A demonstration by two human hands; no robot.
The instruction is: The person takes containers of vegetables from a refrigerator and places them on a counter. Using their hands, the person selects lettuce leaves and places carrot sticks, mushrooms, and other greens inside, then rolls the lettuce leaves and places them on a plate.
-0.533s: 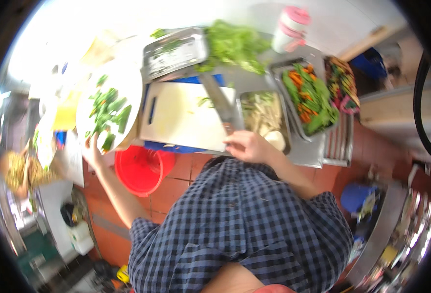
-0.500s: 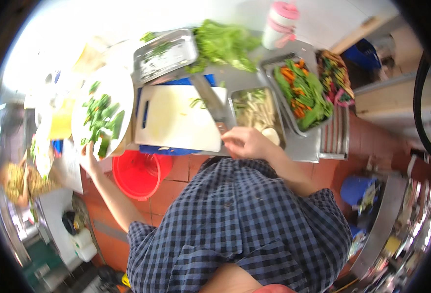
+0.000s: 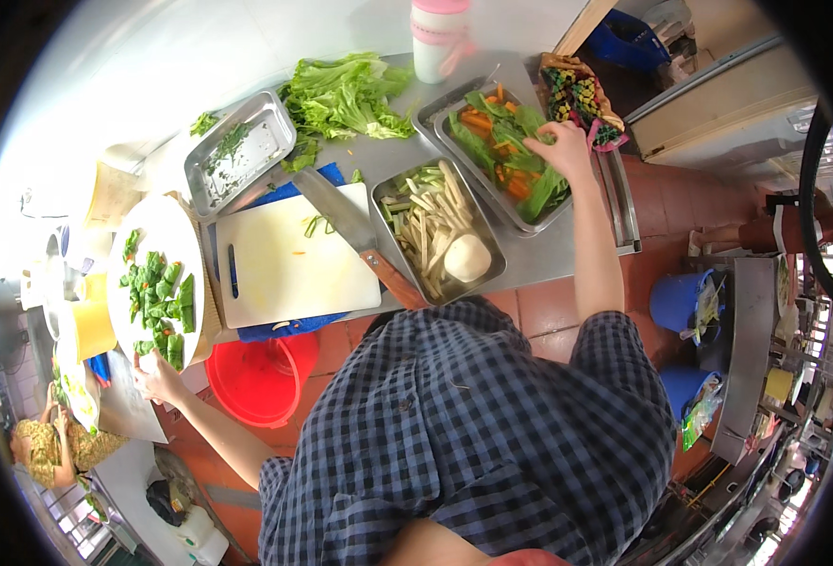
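My left hand (image 3: 157, 377) grips the near rim of a large white plate (image 3: 130, 325) at the left, which holds several green leaf rolls (image 3: 159, 291). My right hand (image 3: 563, 151) is over a metal tray (image 3: 520, 224) of green leaves (image 3: 476, 141) and orange carrot strips (image 3: 513, 181). Its fingers are bent and slightly apart at the leaves, and no piece shows between them. Across the right edge of the white cutting board (image 3: 289, 255) lies a cleaver (image 3: 346, 219), its wooden handle pointing toward me, with no hand on it.
Beside the board stands a metal tray (image 3: 498, 264) with pale strips and a round white piece. Lettuce (image 3: 346, 94), a shallow metal tray (image 3: 270, 156) and a pink-lidded tumbler (image 3: 431, 47) are behind. A red bucket (image 3: 256, 382) is below the counter. Another person (image 3: 44, 448) is at far left.
My right hand has left the cleaver handle and moved right and away from me to the tray of leaves. My left hand stays at the plate's rim. The whole view has shifted.
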